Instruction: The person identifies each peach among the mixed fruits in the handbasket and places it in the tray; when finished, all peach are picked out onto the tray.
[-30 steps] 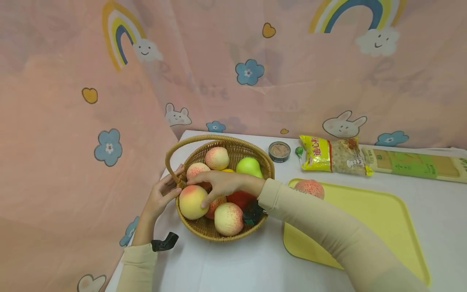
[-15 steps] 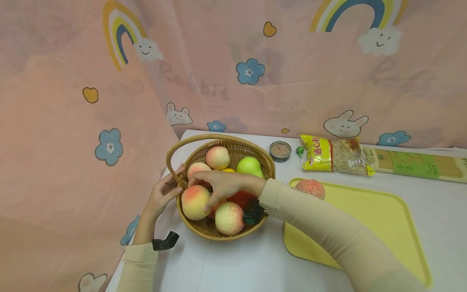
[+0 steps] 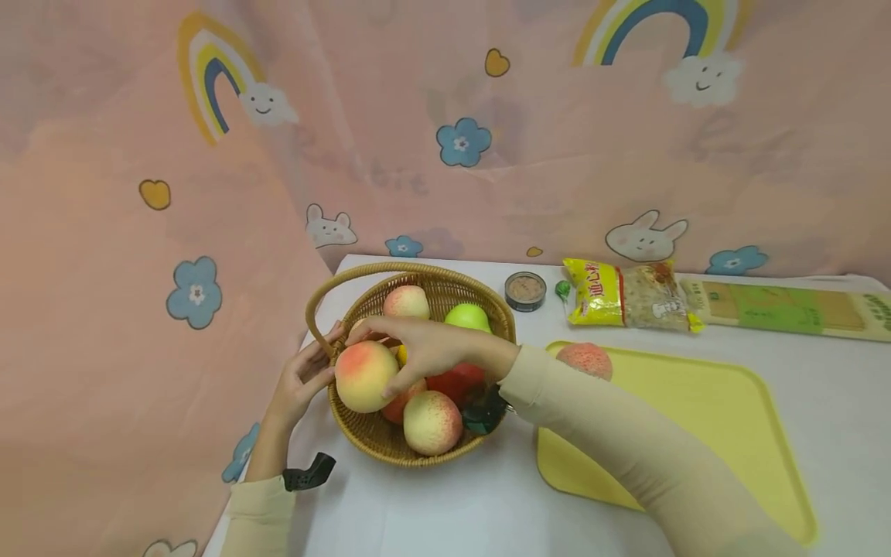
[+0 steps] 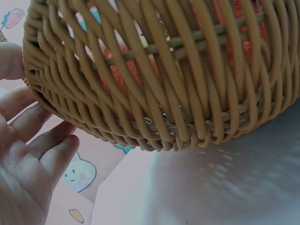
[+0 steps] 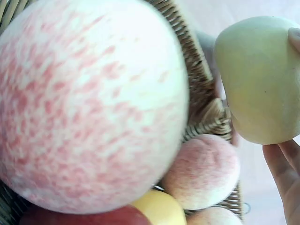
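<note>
My right hand [image 3: 428, 348] holds a yellow peach with a red blush [image 3: 363, 377] between thumb and fingers, above the left side of the wicker basket [image 3: 407, 462]. The right wrist view shows this peach's pale yellow underside [image 5: 260, 84] in the fingers [image 5: 281, 168]. My left hand [image 3: 299, 383] holds the basket at its left end, by the foot of the arched handle [image 3: 362, 269]. Its fingers [image 4: 58, 154] lie against the woven side. Inside the basket are several speckled peaches [image 3: 432, 423], a green fruit [image 3: 468, 316] and a red fruit [image 3: 455, 383], partly covered by my right hand.
A yellow tray [image 3: 696, 433] with one pink peach [image 3: 586, 360] on it lies to the right, under my right sleeve. Along the back are a round tin [image 3: 525, 291], a green lollipop [image 3: 563, 290], a yellow bag of pasta [image 3: 629, 294] and a long green-labelled pack [image 3: 786, 307].
The yellow peach has come up in my right hand and hides more of the basket's left rim. My left hand keeps its place on the basket. The head view has shifted slightly.
</note>
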Demonstrator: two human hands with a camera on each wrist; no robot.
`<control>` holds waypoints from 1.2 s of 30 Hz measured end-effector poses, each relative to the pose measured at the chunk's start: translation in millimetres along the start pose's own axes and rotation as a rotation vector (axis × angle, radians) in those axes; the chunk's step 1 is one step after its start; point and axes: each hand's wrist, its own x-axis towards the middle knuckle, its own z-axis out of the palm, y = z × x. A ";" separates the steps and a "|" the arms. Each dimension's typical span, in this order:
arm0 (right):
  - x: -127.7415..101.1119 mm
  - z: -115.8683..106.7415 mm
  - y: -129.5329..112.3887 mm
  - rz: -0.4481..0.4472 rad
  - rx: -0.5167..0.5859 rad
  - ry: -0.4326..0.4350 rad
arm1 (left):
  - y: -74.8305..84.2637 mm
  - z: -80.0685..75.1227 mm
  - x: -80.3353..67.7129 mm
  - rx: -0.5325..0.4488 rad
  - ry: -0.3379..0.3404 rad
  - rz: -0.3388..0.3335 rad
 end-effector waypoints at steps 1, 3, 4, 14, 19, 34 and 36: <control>-2.7 -1.1 -2.5 -0.009 -0.004 0.011 | 0.7 -0.4 -0.5 0.006 -0.003 -0.004; -9.0 -3.3 -6.8 -0.026 -0.010 0.032 | 2.5 -0.9 -0.6 0.018 -0.009 -0.020; -12.6 -4.3 -8.5 -0.037 -0.011 0.039 | 3.6 -0.9 -0.3 0.026 -0.009 -0.030; -71.8 -7.7 -19.1 -0.079 0.069 0.137 | 6.1 2.1 0.9 0.010 0.015 -0.030; -112.9 -8.7 -18.0 -0.149 0.142 0.210 | 7.2 3.2 0.8 0.007 0.026 -0.012; -257.2 -19.1 25.9 -0.127 0.021 0.528 | 4.2 3.0 0.4 -0.007 0.008 -0.020; -274.3 -19.8 33.8 -0.097 0.006 0.579 | 4.0 1.3 -0.4 -0.004 0.010 -0.033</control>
